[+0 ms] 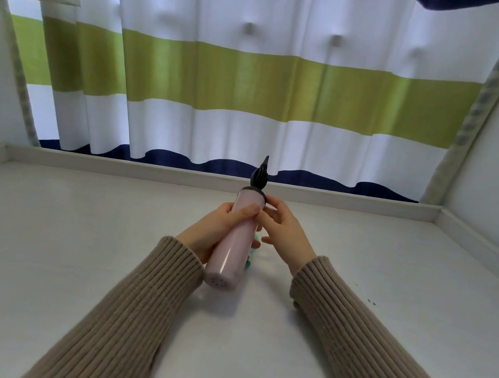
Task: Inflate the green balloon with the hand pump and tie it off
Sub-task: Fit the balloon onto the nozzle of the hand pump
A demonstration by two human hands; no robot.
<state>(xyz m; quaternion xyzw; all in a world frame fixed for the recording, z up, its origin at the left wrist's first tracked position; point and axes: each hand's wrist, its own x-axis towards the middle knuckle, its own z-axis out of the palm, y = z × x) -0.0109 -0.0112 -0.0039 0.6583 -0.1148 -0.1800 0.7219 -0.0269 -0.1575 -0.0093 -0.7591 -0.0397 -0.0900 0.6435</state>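
Observation:
My left hand (213,228) grips the pink hand pump (234,244) round its barrel, thumb across the top. The pump points away from me, its dark ribbed nozzle (259,176) raised above the table and its perforated end cap towards me. My right hand (286,234) is beside the pump's upper end, fingertips touching the dark collar below the nozzle, fingers loosely bent. A small piece of the green balloon (250,258) shows just under the pump, between my hands; most of it is hidden by the barrel.
The white table (73,244) has a low raised rim along the back and sides. A striped curtain (256,84) in white, green and navy hangs behind it. A few small dark specks (372,301) lie on the table at the right.

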